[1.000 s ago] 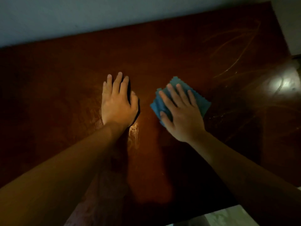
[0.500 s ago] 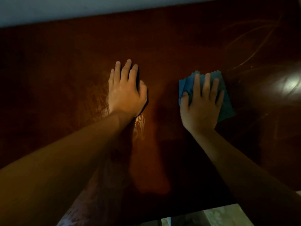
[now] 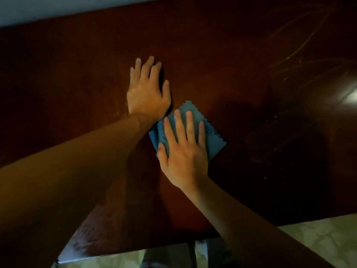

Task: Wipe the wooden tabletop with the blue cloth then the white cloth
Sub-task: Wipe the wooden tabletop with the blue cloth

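Observation:
The dark reddish-brown wooden tabletop [image 3: 222,55] fills most of the view. A small blue cloth [image 3: 212,140] with zigzag edges lies flat on it, near the middle. My right hand [image 3: 183,151] rests palm down on the cloth, fingers spread, pressing it to the wood. Just to the left and further back, my left hand [image 3: 147,93] lies flat on the bare wood with fingers together, its wrist touching the cloth's corner. No white cloth is in view.
A pale wall [image 3: 58,8] runs along the table's far edge. The near edge [image 3: 135,250] shows at the bottom, with light tiled floor [image 3: 318,240] below it. Faint streaks and a bright light reflection [image 3: 347,95] mark the right side of the tabletop.
My right hand has slid the blue cloth left and toward me, from the right of the left hand to just beside its wrist. The left hand stays planted.

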### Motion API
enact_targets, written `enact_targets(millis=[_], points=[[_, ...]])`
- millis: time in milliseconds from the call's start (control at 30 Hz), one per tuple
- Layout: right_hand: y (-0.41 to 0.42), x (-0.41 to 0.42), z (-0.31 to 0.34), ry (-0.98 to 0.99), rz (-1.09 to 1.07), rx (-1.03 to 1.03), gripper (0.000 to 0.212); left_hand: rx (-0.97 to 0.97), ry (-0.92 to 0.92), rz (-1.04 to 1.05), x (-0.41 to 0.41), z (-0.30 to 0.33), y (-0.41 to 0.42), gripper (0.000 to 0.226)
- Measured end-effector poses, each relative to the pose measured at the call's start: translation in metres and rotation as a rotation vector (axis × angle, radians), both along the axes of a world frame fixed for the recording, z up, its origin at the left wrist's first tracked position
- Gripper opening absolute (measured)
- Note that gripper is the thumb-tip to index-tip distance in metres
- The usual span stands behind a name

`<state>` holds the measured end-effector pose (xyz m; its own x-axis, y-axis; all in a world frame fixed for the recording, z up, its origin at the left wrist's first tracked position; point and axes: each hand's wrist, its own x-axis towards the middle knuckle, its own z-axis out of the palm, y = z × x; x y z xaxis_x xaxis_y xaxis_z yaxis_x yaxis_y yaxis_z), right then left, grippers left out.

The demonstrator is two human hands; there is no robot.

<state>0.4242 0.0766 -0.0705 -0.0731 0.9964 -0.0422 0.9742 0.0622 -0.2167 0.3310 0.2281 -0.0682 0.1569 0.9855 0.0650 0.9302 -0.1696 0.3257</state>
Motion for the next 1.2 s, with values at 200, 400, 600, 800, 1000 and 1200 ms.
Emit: enact_targets(millis=[200, 400, 600, 800, 1000, 1200], points=[[-0.029, 0.007, 0.001, -0.037, 0.212, -0.034, 0.061, -0.030, 0.056, -0.024, 0.001, 0.002, -0.001, 0.054], [-0.094, 0.024, 0.007, -0.031, 0.392, -0.089, 0.059, -0.077, 0.110, 0.006, 0.012, 0.008, -0.017, 0.051], [-0.128, 0.052, 0.005, -0.091, 0.553, -0.082, 0.063, -0.076, 0.130, -0.216, 0.045, 0.017, -0.078, 0.049], [-0.109, 0.119, -0.001, 0.013, 0.627, -0.004, 0.057, -0.069, 0.131, -0.353, 0.084, 0.012, -0.108, 0.050], [-0.061, 0.175, -0.002, -0.102, 0.493, -0.023, 0.060, -0.074, 0.047, -0.246, 0.095, 0.006, -0.113, 0.050], [-0.002, 0.193, -0.002, -0.092, 0.295, 0.052, 0.062, -0.041, 0.017, -0.186, 0.099, -0.003, -0.119, 0.050]])
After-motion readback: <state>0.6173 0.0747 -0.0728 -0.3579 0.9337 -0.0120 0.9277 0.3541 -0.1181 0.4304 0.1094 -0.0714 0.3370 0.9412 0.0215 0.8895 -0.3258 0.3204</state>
